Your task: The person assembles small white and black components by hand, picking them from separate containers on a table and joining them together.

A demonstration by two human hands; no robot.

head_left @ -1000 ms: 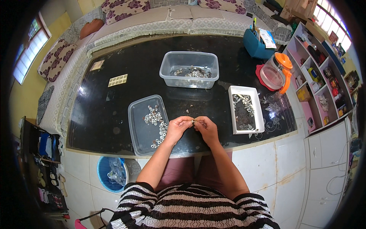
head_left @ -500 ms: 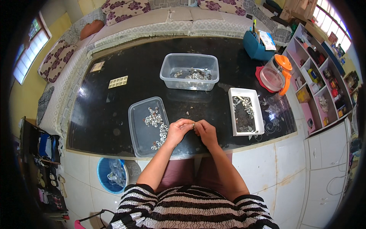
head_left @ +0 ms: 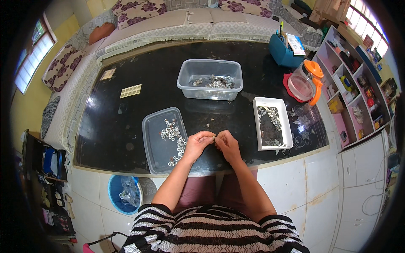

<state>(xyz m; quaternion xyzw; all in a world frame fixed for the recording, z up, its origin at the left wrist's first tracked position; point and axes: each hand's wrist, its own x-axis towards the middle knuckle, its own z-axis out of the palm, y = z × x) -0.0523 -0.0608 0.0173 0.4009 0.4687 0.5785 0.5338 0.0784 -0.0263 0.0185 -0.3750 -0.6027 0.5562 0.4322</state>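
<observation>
Right hand (head_left: 228,148) more curled than 1 second ago, meeting left hand (head_left: 198,145).
Both pinch 1 tiny piece (head_left: 214,137), kind unclear, right of clear tray (head_left: 158,154); step, apparently: 2-handed fingertip work; next move calls for steady pinch.

Bright windows (head_left: 34,61) (two) flank a long sofa (head_left: 158,31).

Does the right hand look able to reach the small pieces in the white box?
Probably yes: the white box is open-topped and stands to the right of the right hand, with nothing visible blocking the small pieces. That hand, though, seems to be pinching a tiny object.
</observation>
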